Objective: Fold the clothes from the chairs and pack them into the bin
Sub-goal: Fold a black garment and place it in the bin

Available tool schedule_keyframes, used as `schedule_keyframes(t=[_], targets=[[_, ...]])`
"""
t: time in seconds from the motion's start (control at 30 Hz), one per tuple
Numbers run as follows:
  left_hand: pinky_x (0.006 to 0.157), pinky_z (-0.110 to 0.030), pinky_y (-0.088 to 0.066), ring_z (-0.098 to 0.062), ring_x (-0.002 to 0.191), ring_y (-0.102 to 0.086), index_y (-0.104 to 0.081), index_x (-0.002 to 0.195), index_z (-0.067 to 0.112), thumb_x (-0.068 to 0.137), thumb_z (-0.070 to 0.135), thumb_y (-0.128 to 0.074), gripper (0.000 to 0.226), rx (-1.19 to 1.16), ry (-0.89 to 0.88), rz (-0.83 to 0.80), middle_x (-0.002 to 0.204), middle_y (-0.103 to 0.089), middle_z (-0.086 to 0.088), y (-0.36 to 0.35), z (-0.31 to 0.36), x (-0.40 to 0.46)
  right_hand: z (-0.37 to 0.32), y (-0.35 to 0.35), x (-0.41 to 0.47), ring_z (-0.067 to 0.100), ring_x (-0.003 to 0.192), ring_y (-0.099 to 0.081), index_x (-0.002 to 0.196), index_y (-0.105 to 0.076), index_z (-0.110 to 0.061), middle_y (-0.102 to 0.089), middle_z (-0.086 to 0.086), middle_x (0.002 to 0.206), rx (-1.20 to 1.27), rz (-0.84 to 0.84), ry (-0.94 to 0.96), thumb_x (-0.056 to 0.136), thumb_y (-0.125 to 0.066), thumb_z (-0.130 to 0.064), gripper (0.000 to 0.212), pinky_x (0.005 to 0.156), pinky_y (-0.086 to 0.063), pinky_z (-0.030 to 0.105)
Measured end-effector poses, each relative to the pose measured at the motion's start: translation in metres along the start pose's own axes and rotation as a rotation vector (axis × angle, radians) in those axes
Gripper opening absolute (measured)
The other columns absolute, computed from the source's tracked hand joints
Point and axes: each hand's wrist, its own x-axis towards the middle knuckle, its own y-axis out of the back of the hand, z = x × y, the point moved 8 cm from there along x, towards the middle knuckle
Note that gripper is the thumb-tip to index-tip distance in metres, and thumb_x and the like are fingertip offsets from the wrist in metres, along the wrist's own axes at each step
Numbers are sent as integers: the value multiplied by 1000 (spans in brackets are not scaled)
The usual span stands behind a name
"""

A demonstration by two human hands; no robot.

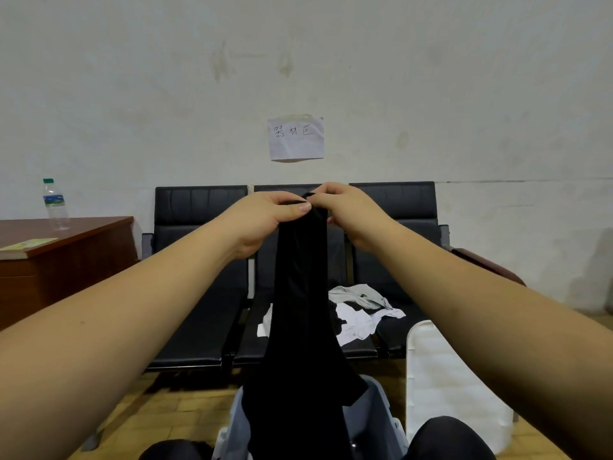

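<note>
Left hand: the person's left hand (265,217) pinches the top edge of a long black soft-fabric garment (298,327), thumb and fingers clamped on the cloth.
Garment: it hangs limp from both hands, its lower end draped into the pale grey plastic bin (381,419) below; it looks light and floppy, best held at its corners.
Right hand: the right hand (348,210) pinches the same edge, touching the left.
Chairs: white and grey crumpled clothes (361,310) lie on the black padded chairs (199,293).

Hands: left hand (265,220) & right hand (348,210) side by side, pinching top of long black garment (298,327)
Garment: hangs in front of black three-seat bench (199,293), above grey plastic bin (378,416)
Bench: white and grey clothes pile (361,310) on mid/right seats
Left: clear plastic bottle (55,204) on brown wooden desk (66,254)
</note>
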Motion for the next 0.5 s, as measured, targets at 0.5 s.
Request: schedule_keyframes(t=[0.5], targets=[[93,-25,-51,-7,97,-70,-76,95,26,91,22,-71,8,180,18,7,96,-77,6,-6,-20,2,45,-12,-9,10,71,-57,87,-60,-19,-63,-6,72,284,-79,-44,98,-59,-30,16,73,-40,28]])
